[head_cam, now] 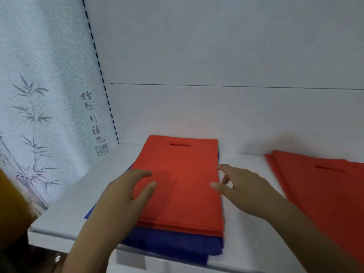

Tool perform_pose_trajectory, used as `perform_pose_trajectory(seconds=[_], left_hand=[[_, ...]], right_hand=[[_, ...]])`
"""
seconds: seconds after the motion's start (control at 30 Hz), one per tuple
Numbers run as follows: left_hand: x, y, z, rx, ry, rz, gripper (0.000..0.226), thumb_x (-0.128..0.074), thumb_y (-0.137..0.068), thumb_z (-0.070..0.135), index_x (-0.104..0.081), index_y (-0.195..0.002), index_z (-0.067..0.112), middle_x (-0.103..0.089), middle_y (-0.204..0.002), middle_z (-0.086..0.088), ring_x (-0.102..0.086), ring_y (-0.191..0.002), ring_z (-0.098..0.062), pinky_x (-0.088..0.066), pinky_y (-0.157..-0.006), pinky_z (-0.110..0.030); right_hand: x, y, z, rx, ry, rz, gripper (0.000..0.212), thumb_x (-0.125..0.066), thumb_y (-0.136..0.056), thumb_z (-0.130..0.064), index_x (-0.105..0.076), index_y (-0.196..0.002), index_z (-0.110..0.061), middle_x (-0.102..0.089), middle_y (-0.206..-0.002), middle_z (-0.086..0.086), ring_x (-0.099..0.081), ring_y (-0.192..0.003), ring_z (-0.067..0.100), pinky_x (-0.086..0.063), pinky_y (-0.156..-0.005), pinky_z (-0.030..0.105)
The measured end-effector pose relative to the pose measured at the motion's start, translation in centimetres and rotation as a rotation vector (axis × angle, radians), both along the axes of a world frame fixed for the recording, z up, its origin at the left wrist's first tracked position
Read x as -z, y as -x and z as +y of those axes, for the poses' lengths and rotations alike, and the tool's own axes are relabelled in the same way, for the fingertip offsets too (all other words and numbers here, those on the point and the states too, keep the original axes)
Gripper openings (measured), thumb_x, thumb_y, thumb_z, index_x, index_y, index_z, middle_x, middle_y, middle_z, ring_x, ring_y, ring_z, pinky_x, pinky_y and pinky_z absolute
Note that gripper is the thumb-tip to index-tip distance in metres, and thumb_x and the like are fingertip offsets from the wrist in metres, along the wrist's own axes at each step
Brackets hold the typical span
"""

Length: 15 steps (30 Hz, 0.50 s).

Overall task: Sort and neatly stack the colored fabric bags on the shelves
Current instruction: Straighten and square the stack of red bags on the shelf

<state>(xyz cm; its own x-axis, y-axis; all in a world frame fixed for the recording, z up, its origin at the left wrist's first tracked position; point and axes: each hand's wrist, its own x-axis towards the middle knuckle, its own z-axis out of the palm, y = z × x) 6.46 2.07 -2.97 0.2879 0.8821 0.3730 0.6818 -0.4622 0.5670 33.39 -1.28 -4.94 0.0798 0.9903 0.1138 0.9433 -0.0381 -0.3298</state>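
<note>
A stack of red fabric bags [183, 174] with cut-out handles lies on a white shelf [65, 203], on top of a stack of blue bags [173, 243] whose edges stick out at the front and left. My left hand [126, 196] rests flat on the left edge of the red stack, fingers apart. My right hand [242, 186] hovers at the stack's right edge, fingers spread, thumb touching the red fabric. A second pile of red bags [325, 186] lies fanned out on the shelf to the right.
The shelf's white back panel [216, 75] rises behind the stacks. A slotted upright [100, 75] marks the left end. Beyond it hangs a pale screen with bamboo painting [39, 115]. Something yellow-brown [11, 209] shows at the far left edge.
</note>
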Motion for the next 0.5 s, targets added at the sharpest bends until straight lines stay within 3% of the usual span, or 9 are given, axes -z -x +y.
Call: perform_pose_trajectory(seconds=[0.07, 0.13, 0.27, 0.37, 0.43, 0.5], left_hand=[[0.8, 1.8, 1.6, -0.060, 0.052, 0.085, 0.044, -0.051, -0.090, 0.040, -0.050, -0.131, 0.026, -0.051, -0.134, 0.009, -0.047, -0.120, -0.008, -0.035, -0.099, -0.026], [1.5, 2.5, 2.7, -0.067, 0.112, 0.218, 0.051, -0.043, -0.094, 0.043, -0.038, -0.140, 0.022, -0.037, -0.148, 0.004, -0.029, -0.138, -0.013, -0.020, -0.109, -0.026], [2.4, 2.4, 3.6, 0.076, 0.170, 0.455, 0.065, -0.015, -0.088, 0.058, -0.044, -0.133, 0.020, -0.033, -0.150, 0.000, -0.022, -0.140, -0.013, -0.012, -0.113, -0.028], [3.0, 1.8, 3.8, 0.119, 0.137, 0.523, 0.057, -0.022, -0.093, 0.054, -0.040, -0.136, 0.020, -0.026, -0.153, -0.003, -0.019, -0.142, -0.016, -0.008, -0.116, -0.032], [3.2, 1.3, 3.7, 0.149, 0.109, 0.526, 0.048, -0.030, -0.098, 0.043, -0.034, -0.140, 0.021, -0.021, -0.155, -0.005, -0.016, -0.143, -0.018, -0.007, -0.116, -0.032], [3.3, 1.0, 3.6, 0.177, 0.097, 0.514, 0.049, -0.032, -0.098, 0.042, -0.030, -0.143, 0.022, -0.017, -0.156, -0.006, -0.014, -0.144, -0.019, -0.007, -0.117, -0.032]], right_hand=[[0.4, 1.0, 1.2, 0.064, 0.010, -0.042, 0.062, -0.036, -0.087, -0.068, -0.035, -0.139, -0.033, -0.059, -0.115, -0.011, -0.057, -0.099, 0.011, -0.046, -0.084, 0.032], [0.9, 1.5, 1.9, 0.127, 0.050, -0.067, 0.063, -0.039, -0.087, -0.067, -0.035, -0.140, -0.032, -0.059, -0.119, -0.008, -0.057, -0.105, 0.014, -0.046, -0.084, 0.031], [1.7, 2.0, 1.9, 0.185, 0.042, 0.035, 0.059, -0.048, -0.086, -0.062, -0.039, -0.137, -0.034, -0.058, -0.118, -0.009, -0.056, -0.103, 0.010, -0.047, -0.087, 0.031], [1.6, 1.7, 0.9, 0.198, 0.017, 0.031, 0.047, -0.055, -0.086, -0.054, -0.051, -0.128, -0.034, -0.060, -0.113, -0.011, -0.056, -0.097, 0.006, -0.048, -0.087, 0.031], [1.5, 1.0, 0.3, 0.199, 0.000, 0.035, 0.038, -0.060, -0.085, -0.050, -0.058, -0.119, -0.034, -0.060, -0.102, -0.015, -0.055, -0.084, 0.000, -0.048, -0.079, 0.026], [1.2, 0.3, 0.0, 0.224, -0.023, 0.162, 0.034, -0.063, -0.083, -0.048, -0.058, -0.114, -0.035, -0.058, -0.097, -0.014, -0.056, -0.080, -0.001, -0.043, -0.068, 0.020]])
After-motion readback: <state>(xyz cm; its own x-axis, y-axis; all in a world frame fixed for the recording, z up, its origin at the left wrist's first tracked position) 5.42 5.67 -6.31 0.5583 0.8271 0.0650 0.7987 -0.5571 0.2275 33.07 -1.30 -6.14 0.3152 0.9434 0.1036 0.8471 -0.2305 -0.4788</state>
